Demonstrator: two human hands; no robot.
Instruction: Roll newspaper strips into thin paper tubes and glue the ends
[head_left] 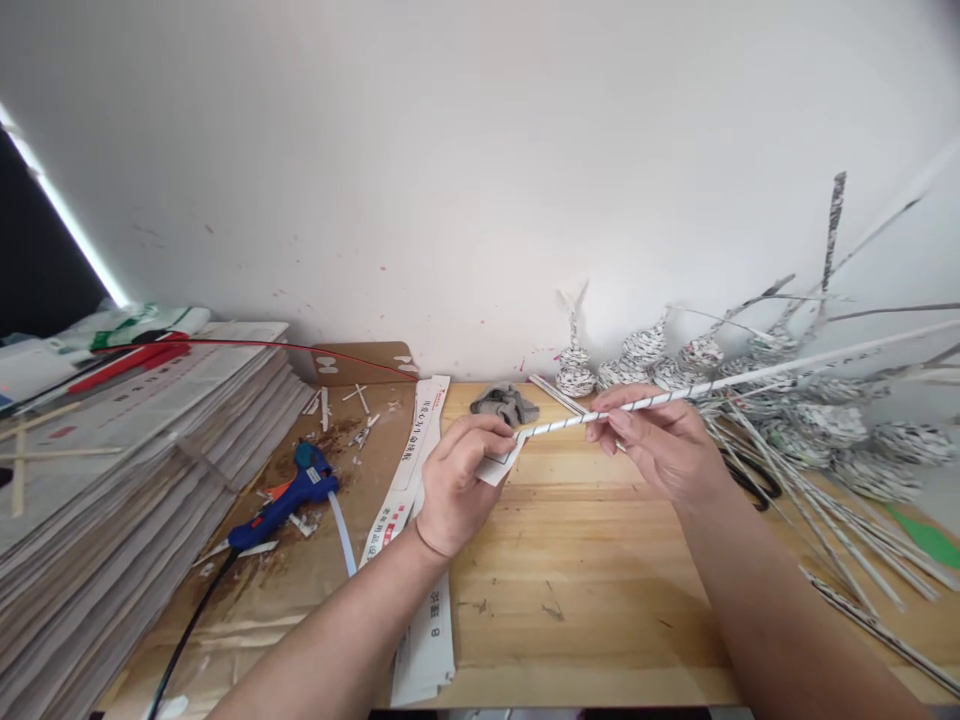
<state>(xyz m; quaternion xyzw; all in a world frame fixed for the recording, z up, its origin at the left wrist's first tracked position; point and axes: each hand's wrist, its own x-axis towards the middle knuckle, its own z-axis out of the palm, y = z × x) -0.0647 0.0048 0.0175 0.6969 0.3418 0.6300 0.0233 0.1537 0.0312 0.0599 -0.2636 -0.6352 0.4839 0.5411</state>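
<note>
A long white paper tube [564,424], rolled in a spiral with thin dark lines, is held slanting up to the right above the wooden table [570,590]. My left hand [463,480] is closed at its lower end, where a loose flap of unrolled paper [501,464] hangs from between the fingers. Farther up the tube, my right hand [664,440] pinches it between thumb and fingers. The tube runs on past the right hand toward the right edge of view. Printed paper strips [431,440] lie just left of my left hand.
A blue glue gun [281,505] rests on stained cardboard [262,610] among paper scraps. Stacked paper [172,500] stands at the left. A grey cloth [504,403], coiled newspaper pieces [576,372] and loose paper tubes [840,530] occupy the back and right.
</note>
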